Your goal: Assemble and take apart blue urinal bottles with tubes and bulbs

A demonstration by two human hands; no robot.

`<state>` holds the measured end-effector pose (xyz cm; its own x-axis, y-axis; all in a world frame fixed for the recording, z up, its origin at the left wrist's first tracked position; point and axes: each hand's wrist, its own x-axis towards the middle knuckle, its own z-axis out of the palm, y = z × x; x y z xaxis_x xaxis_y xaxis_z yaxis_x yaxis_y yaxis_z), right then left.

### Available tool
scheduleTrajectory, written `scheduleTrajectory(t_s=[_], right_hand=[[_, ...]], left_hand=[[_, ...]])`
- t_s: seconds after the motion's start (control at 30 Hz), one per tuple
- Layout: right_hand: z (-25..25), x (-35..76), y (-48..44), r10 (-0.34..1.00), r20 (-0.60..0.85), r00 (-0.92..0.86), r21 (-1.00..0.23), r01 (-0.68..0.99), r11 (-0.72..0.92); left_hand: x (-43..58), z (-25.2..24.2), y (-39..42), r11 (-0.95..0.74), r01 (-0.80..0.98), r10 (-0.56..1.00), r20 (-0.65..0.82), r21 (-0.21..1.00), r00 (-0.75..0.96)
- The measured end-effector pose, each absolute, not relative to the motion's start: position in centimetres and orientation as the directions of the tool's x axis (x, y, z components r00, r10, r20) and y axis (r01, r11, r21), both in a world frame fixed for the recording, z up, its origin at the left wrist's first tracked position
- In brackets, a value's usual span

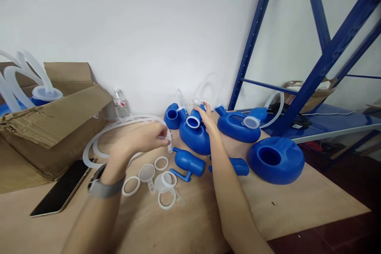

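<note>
My left hand (147, 137), with a watch on its wrist, is closed around a translucent hose (170, 146) near its end. Further right, my right hand (206, 116) grips a blue funnel-shaped spout (195, 120) with a white ring at its wide mouth. That spout lies over a blue plastic bottle (193, 138); whether they touch is unclear. A loose blue spout (189, 162) with an attached blue arm rests between my forearms. Partly behind my right forearm lies another blue spout (239, 166). White rings (131, 186) and translucent caps (147, 172) are scattered nearby.
Left are an open cardboard box (56, 127) with hoses, a dark phone (61, 190) and a water bottle (119, 103). More blue bottles stand behind (171, 114) and at right (276, 170), one with a hosed spout (258, 116). A blue metal rack (327, 59) borders the table.
</note>
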<state>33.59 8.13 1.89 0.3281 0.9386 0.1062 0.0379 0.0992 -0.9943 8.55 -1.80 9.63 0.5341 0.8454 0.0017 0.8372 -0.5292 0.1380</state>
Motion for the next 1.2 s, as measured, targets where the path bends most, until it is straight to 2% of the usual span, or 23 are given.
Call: scheduleTrajectory(t_s=[0.13, 0.33, 0.47, 0.57, 0.7, 0.8, 0.87, 1.0, 1.1, 1.2], right_hand=[[1.7, 33.5, 8.2, 0.943, 0.096, 0.318, -0.995, 0.017, 0.095], [1.1, 33.5, 9.1, 0.931, 0.120, 0.344, -0.992, 0.011, 0.124], [1.0, 33.4, 9.3, 0.930, 0.113, 0.350, -0.991, -0.029, 0.131], [0.8, 33.4, 9.3, 0.919, 0.130, 0.371, -0.988, -0.031, 0.152], [0.2, 33.4, 9.2, 0.907, 0.177, 0.382, -0.982, 0.012, 0.186], [0.0, 33.4, 9.2, 0.905, 0.206, 0.371, -0.978, 0.035, 0.208], [-0.1, 33.4, 9.3, 0.906, 0.205, 0.369, -0.977, 0.030, 0.209], [-0.1, 33.4, 9.5, 0.900, 0.206, 0.384, -0.977, 0.028, 0.212], [-0.3, 33.6, 9.8, 0.892, 0.220, 0.394, -0.974, 0.042, 0.222], [-0.4, 33.6, 9.9, 0.886, 0.226, 0.404, -0.974, 0.099, 0.203]], left_hand=[[4.2, 8.6, -5.7, -0.465, 0.878, 0.869, -0.132, 0.114, 0.477], [-3.9, 2.0, -10.1, -0.262, 0.962, 0.964, -0.031, 0.079, 0.265], [-5.9, -3.0, -11.8, -0.187, 0.979, 0.982, 0.021, 0.074, 0.186], [-5.1, -4.8, -11.9, -0.188, 0.980, 0.981, 0.056, 0.063, 0.184], [-0.4, -2.8, -10.8, -0.291, 0.955, 0.951, 0.123, 0.053, 0.283], [5.8, 0.1, -9.0, -0.473, 0.877, 0.867, 0.223, 0.086, 0.446], [10.4, 1.5, -6.8, -0.528, 0.842, 0.827, 0.289, 0.108, 0.482], [17.2, 2.0, -1.5, -0.503, 0.822, 0.795, 0.517, 0.267, 0.318], [19.3, 1.4, 1.1, -0.486, 0.771, 0.817, 0.528, 0.412, 0.233], [19.8, 0.8, 1.5, -0.510, 0.747, 0.799, 0.558, 0.427, 0.226]])
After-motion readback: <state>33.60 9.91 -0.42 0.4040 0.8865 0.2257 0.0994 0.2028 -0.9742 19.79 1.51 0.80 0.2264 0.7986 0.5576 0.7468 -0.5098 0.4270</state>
